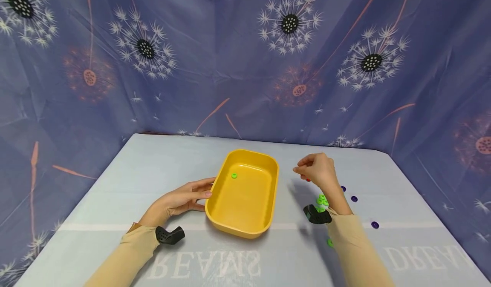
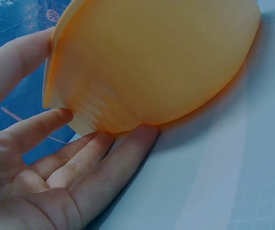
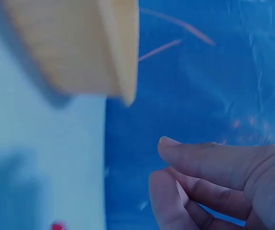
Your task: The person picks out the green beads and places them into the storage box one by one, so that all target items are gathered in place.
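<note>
My left hand (image 1: 188,198) holds a yellow rectangular tray (image 1: 241,232) by its left side. In the left wrist view, one fingertip meets the tray's rim while the other fingers (image 2: 127,153) lie against its outer wall and lower edge. One small green ring (image 1: 234,175) lies inside the tray, toward the far left. To the right of the tray, my right hand (image 1: 320,167) is raised over the table, thumb and index fingertips brought together. Whether anything small sits between them I cannot tell. A red piece (image 1: 308,179) shows just below this hand, partly covered by it.
Several green rings (image 1: 322,199) cluster beside the right wrist, and another green piece (image 1: 330,243) is half hidden by the sleeve. Dark purple rings (image 1: 375,225) are scattered farther right. A blue dandelion-print curtain (image 1: 230,65) hangs behind the pale, cloth-covered table (image 1: 172,159).
</note>
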